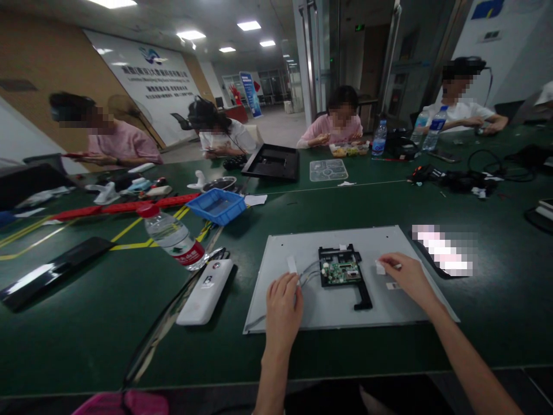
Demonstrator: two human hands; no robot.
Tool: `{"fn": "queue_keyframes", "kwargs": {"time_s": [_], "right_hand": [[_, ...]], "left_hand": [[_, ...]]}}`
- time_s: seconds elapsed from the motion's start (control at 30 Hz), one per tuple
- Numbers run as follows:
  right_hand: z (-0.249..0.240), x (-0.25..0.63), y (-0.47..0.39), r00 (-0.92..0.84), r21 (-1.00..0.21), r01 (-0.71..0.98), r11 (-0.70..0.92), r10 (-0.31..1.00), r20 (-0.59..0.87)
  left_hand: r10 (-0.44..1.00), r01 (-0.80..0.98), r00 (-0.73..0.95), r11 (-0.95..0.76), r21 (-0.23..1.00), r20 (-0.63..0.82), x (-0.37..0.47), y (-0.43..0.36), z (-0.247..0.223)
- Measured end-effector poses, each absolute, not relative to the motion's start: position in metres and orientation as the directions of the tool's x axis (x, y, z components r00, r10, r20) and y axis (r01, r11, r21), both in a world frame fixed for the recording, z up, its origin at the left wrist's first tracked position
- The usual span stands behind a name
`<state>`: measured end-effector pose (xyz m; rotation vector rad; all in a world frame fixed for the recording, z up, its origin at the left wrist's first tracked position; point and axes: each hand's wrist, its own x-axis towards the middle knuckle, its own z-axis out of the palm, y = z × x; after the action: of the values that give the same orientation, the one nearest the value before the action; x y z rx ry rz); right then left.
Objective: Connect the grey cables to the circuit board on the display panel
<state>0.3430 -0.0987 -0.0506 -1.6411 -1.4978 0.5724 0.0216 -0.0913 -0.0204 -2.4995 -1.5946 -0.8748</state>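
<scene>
A pale flat panel [311, 311] lies on the green table, carrying a black bracket [364, 297] with a green circuit board [341, 272]. Grey cables [309, 275] run left from the board. My left hand [284, 297] rests over the panel's left part, fingers close together at the cables; what they hold is hidden. A white strip [292, 264] stands just above its fingertips. My right hand [401, 274] pinches a small white piece [381, 267] above the panel's right part. Another small white label [393, 286] lies on the panel below that hand.
Left of the panel are a white power bank [206, 291], a tilted-looking water bottle [175, 237] and a blue tray [218, 206]. A phone-like object [444, 252], partly pixelated, lies to the right. Several people sit across the table.
</scene>
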Motion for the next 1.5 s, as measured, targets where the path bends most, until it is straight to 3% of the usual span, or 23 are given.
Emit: {"fn": "queue_keyframes", "kwargs": {"time_s": [0.2, 0.5, 0.63, 0.93, 1.5], "right_hand": [[-0.052, 0.344, -0.097, 0.208, -0.809, 0.586, 0.032, 0.960, 0.188], [-0.060, 0.347, -0.095, 0.224, -0.799, 0.599, 0.040, 0.951, 0.215], [-0.062, 0.347, -0.094, 0.202, -0.790, 0.611, 0.049, 0.955, 0.215], [-0.051, 0.343, -0.098, 0.120, -0.754, 0.654, 0.061, 0.976, 0.183], [-0.051, 0.342, -0.096, 0.094, -0.724, 0.686, 0.077, 0.977, 0.192]], "left_hand": [[0.797, 0.819, 0.331, -0.508, 0.266, 0.505, 0.027, -0.092, -0.013], [0.755, 0.706, 0.462, -0.631, 0.322, 0.466, 0.094, -0.037, 0.042], [0.712, 0.689, 0.619, -0.695, 0.206, 0.331, 0.125, -0.006, 0.024], [0.687, 0.669, 0.691, -0.725, 0.161, 0.223, 0.134, 0.015, -0.015], [0.709, 0.663, 0.661, -0.705, 0.252, 0.247, 0.135, 0.022, -0.027]]}}
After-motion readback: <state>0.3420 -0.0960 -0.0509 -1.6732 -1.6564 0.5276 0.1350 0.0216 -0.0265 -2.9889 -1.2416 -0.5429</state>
